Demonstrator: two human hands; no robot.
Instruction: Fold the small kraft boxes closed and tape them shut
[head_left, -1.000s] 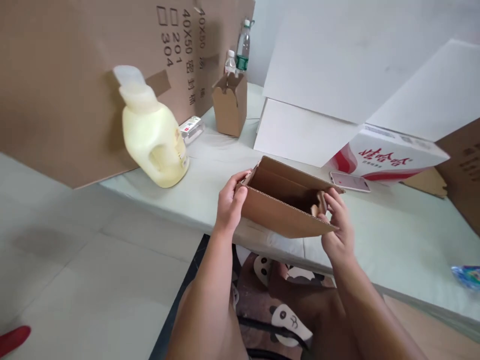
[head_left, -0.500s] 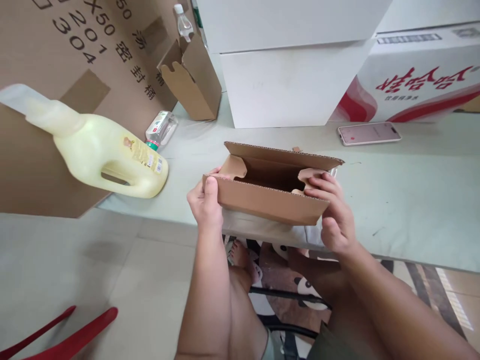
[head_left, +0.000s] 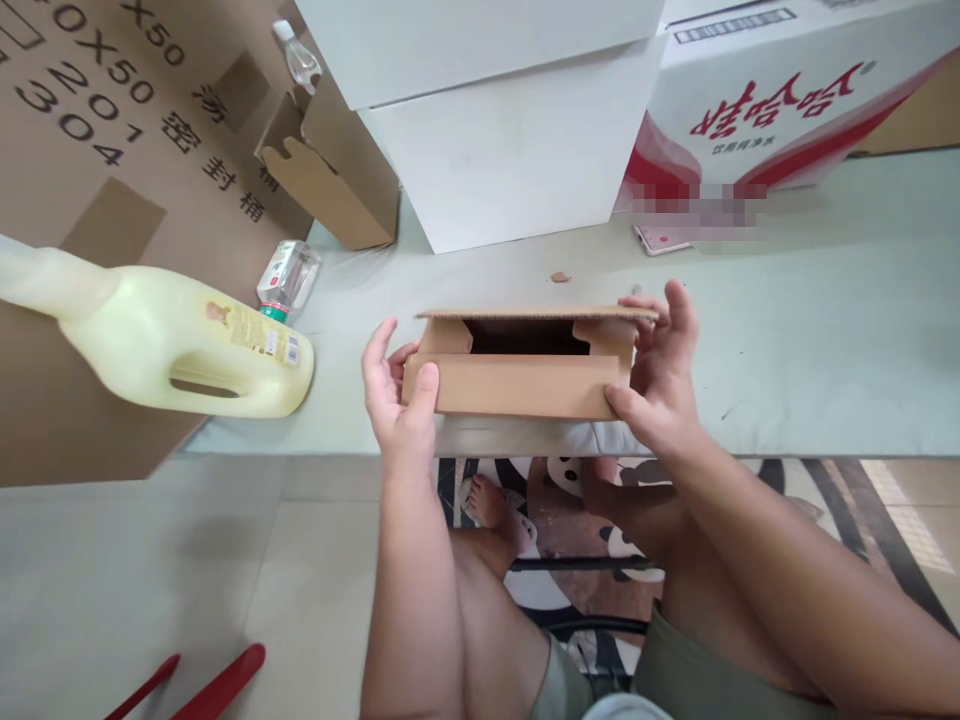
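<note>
A small brown cardboard box (head_left: 525,388) is held at the table's front edge, its top partly open with a dark gap between the flaps. My left hand (head_left: 401,400) grips its left end, thumb pressed on the near flap and fingers at the side. At the right end, my right hand (head_left: 664,375) has its thumb on the near flap's corner, with its fingers behind the end and the far flap; one finger points up. The near flap lies folded inward, while the far flap stands out over the side tabs. The inside is too dark to make out.
Left on the table lie a yellow jug (head_left: 187,340) and a clear bottle (head_left: 289,280) with a green cap. Behind stand another brown box (head_left: 337,190), white boxes (head_left: 510,150) and a red-and-white carton (head_left: 742,120). A phone (head_left: 660,238) lies near the carton. A cardboard scrap (head_left: 560,277) lies beyond my hands.
The near flap has folded inward over the opening. My right fingers have left the side tab inside, and the thumb now presses the near flap. The view has turned slightly.
</note>
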